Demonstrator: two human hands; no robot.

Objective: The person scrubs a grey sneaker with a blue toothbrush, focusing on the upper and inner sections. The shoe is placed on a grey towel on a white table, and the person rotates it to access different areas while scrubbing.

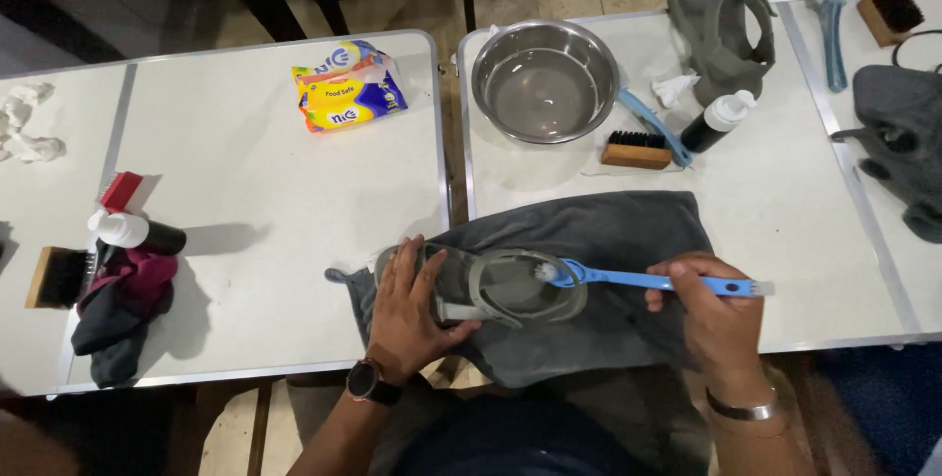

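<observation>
My right hand point(721, 314) has its grip clamped on the handle of a blue brush point(653, 283); the bristle head rests inside the grey sandal point(491, 288). My left hand point(412, 304) lies flat on the sandal's heel end, fingers closed over it. The sandal lies on a grey towel point(599, 240) at the worktop's point(275, 211) near edge. Beyond the towel stands a steel bowl point(545, 80).

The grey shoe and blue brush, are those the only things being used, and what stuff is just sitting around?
In use:
left hand holding the grey shoe
right hand holding the blue brush
grey towel underneath

Lying about:
metal bowl
wooden brush
squeeze bottle
yellow packet
second grey shoe
</observation>
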